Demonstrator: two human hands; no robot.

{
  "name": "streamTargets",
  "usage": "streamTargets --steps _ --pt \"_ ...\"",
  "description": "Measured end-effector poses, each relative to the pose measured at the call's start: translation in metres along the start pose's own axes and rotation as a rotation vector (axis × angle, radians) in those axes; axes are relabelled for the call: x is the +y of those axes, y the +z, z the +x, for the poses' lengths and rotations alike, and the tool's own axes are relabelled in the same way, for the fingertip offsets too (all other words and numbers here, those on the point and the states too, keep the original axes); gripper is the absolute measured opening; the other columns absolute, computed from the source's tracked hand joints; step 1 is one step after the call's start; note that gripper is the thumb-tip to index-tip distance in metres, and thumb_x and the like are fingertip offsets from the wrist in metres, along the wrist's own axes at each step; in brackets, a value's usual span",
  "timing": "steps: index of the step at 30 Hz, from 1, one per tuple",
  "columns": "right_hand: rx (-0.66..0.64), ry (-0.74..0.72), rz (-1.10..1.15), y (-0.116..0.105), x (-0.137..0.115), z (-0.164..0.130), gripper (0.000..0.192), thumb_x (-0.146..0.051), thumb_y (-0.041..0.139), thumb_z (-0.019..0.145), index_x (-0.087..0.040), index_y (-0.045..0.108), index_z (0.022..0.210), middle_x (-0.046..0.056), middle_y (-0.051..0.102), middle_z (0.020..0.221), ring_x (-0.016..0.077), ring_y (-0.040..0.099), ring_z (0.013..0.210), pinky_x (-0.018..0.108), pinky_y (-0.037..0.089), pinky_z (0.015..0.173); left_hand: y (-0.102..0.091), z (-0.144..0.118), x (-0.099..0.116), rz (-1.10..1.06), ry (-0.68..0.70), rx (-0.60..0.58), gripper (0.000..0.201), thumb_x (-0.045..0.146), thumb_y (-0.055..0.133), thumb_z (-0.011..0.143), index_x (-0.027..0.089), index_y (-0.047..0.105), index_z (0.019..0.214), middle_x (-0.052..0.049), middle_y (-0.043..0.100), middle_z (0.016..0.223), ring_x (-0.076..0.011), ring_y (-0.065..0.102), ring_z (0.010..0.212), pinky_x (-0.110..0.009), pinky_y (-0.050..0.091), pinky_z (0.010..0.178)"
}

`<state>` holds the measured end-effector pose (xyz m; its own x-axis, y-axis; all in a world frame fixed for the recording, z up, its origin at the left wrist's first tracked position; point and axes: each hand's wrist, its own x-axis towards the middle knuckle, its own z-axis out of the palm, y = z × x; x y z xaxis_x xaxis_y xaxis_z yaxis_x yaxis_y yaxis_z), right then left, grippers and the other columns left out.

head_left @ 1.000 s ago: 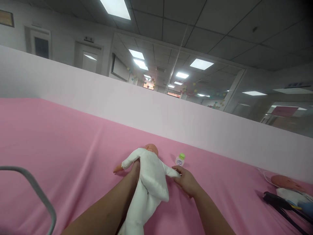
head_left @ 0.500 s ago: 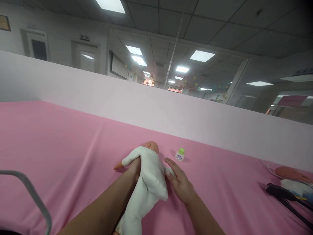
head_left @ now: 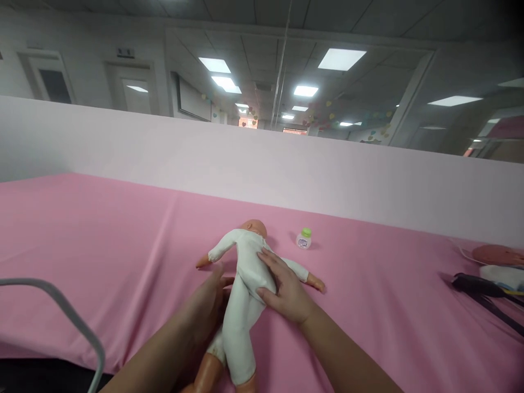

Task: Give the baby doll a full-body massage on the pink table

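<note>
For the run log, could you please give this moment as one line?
left hand: on doll side | right hand: flat on doll torso | doll: on pink sheet | bottle: beside doll head

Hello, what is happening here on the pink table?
A person handles a baby doll in a white suit, lying on the pink cloth. The right hand rests flat on its body, and the left hand touches its side. A small bottle with a green cap stands just beyond the doll.

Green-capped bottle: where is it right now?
In the head view the green-capped bottle stands upright on the pink sheet, right of the doll head, apart from it and beyond the right hand.
</note>
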<state>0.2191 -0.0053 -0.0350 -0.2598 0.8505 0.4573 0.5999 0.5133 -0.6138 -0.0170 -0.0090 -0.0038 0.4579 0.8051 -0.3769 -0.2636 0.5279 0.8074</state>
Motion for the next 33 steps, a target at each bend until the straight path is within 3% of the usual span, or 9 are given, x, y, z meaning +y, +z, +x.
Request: streamTargets --steps 3,7,11,15,20,25,29,33 --pt "0.027 0.025 -0.01 0.005 -0.008 0.002 0.08 -0.039 0.074 0.085 -0.032 0.043 0.158 0.006 0.036 0.168 0.0324 0.032 0.155 0.058 0.032 0.125 -0.003 -0.017 -0.013 -0.05 -0.057 -0.034 0.064 0.063 0.063 0.089 0.01 0.07 0.124 -0.017 0.076 0.102 -0.0327 0.072 0.091 -0.04 0.055 0.08" --pt "0.06 0.024 -0.052 0.016 -0.013 0.004 0.079 -0.041 0.076 0.084 -0.028 0.047 0.156 0.008 0.041 0.165 0.0323 0.035 0.154 0.057 0.033 0.125 0.013 -0.021 -0.027 -0.177 -0.008 -0.093 0.049 0.041 0.069 0.088 0.012 0.068 0.128 -0.013 0.076 0.103 -0.0313 0.07 0.096 -0.039 0.052 0.087" --pt "0.051 -0.01 -0.115 0.02 -0.012 0.003 0.073 -0.032 0.077 0.079 -0.023 0.056 0.148 0.011 0.047 0.16 0.0324 0.039 0.152 0.056 0.033 0.125 0.034 -0.01 -0.043 -0.235 -0.016 -0.072 0.049 0.035 0.075 0.084 0.012 0.068 0.127 -0.01 0.076 0.094 -0.0269 0.07 0.082 -0.036 0.051 0.085" --pt "0.001 0.014 -0.147 0.015 -0.011 0.004 0.068 -0.031 0.077 0.079 -0.025 0.061 0.144 0.01 0.049 0.159 0.0317 0.041 0.15 0.056 0.033 0.125 0.041 -0.005 -0.051 -0.226 -0.038 -0.025 0.047 0.034 0.075 0.082 0.013 0.067 0.124 -0.009 0.075 0.089 -0.0237 0.068 0.074 -0.034 0.051 0.08" --pt "-0.066 0.029 -0.146 0.009 -0.012 0.006 0.07 -0.037 0.077 0.081 -0.025 0.058 0.147 0.01 0.046 0.161 0.0312 0.038 0.152 0.056 0.032 0.126 0.032 -0.013 -0.046 -0.163 -0.045 0.084 0.039 0.031 0.072 0.083 0.012 0.069 0.116 -0.008 0.074 0.084 -0.0235 0.068 0.071 -0.034 0.053 0.074" --pt "-0.117 0.034 -0.164 0.01 -0.012 0.006 0.07 -0.042 0.075 0.085 -0.026 0.055 0.15 0.008 0.044 0.163 0.0306 0.035 0.154 0.055 0.03 0.127 0.023 -0.025 -0.033 -0.301 -0.161 0.057 0.032 0.036 0.064 0.088 0.009 0.069 0.104 -0.013 0.075 0.084 -0.0254 0.072 0.073 -0.038 0.058 0.078" --pt "-0.133 0.036 -0.14 0.009 -0.012 0.005 0.071 -0.046 0.073 0.088 -0.029 0.051 0.153 0.006 0.042 0.165 0.0312 0.033 0.155 0.057 0.029 0.126 0.014 -0.037 -0.019 -0.438 -0.213 0.057 0.034 0.033 0.061 0.09 0.005 0.069 0.108 -0.013 0.076 0.085 -0.0215 0.073 0.069 -0.031 0.06 0.072" --pt "-0.159 0.049 -0.127 0.006 -0.015 0.004 0.073 -0.052 0.072 0.089 -0.03 0.048 0.155 0.006 0.04 0.166 0.0317 0.031 0.156 0.057 0.027 0.127 -0.002 -0.05 -0.015 -0.276 -0.159 0.099 0.033 0.038 0.064 0.09 0.009 0.071 0.103 -0.01 0.075 0.075 -0.0204 0.07 0.061 -0.028 0.056 0.056"
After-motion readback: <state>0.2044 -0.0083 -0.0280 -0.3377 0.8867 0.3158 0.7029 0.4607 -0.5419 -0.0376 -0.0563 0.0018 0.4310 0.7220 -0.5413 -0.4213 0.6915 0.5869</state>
